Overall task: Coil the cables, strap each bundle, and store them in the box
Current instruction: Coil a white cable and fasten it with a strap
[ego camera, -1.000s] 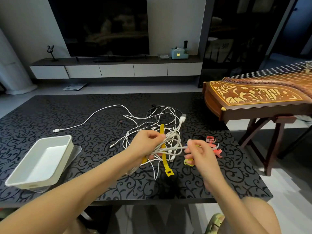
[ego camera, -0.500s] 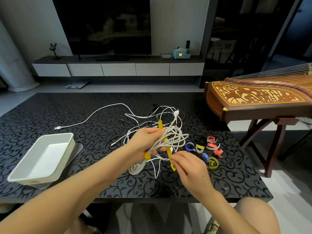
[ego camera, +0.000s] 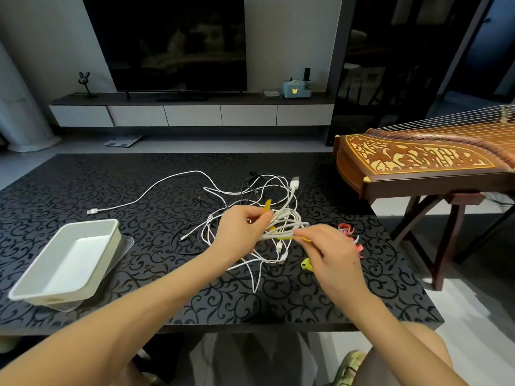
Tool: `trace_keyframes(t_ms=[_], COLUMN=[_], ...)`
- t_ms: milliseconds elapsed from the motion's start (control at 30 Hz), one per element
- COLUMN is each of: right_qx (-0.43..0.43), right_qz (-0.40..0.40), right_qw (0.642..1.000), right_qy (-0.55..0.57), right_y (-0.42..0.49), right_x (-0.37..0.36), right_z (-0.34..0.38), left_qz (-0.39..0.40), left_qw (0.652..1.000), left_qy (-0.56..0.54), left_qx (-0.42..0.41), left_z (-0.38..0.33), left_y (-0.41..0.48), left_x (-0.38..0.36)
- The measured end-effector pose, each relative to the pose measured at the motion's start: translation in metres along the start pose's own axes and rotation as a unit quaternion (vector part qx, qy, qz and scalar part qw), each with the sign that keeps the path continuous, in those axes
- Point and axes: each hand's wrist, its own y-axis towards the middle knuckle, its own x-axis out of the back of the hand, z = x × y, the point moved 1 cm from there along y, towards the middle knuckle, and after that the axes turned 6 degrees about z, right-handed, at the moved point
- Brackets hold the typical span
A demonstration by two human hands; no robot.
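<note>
The table (ego camera: pixel 83 185) is black with a glossy swirly scroll pattern all over; the cables (ego camera: pixel 289 221) are mostly white, plus one black cable (ego camera: pixel 173 238); strap (ego camera: pixel 268 205) is yellow; box (ego camera: pixel 41 274) plain white; loose straps (ego camera: pixel 345 228) red-pink; zither (ego camera: pixel 412 157) brown with cream-gold ornament.
</note>
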Motion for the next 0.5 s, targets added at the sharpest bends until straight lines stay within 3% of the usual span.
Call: trace_keyframes(t_ms=[133, 300, 333, 433, 500], right_qx=[-0.005, -0.106, -0.097, 0.049, 0.078], right_qz=[0.006, 0.013, 0.0, -0.036, -0.016], right_qw=[1.0, 0.993, 0.995, 0.991, 0.992], right_qy=[-0.025, 0.044, 0.034, -0.117, -0.096], right_y=[0.017, 0.031, 0.032, 0.033, 0.034], right_x=[0.009, 0.026, 0.031, 0.036, 0.031], right_z=[0.011, 0.016, 0.019, 0.038, 0.038], left_qz=[-0.057, -0.103, -0.107, -0.118, -0.103], left_qw=[0.987, 0.979, 0.977, 0.966, 0.958], left_qy=[0.111, 0.052, 0.054, 0.12, 0.17], left_qx=[-0.103, -0.166, -0.177, -0.196, -0.208], left_z=[-0.002, -0.013, -0.015, -0.019, -0.024], left_y=[-0.001, -0.003, -0.003, -0.004, -0.005], left_x=[-0.008, -0.009, -0.009, -0.014, -0.02])
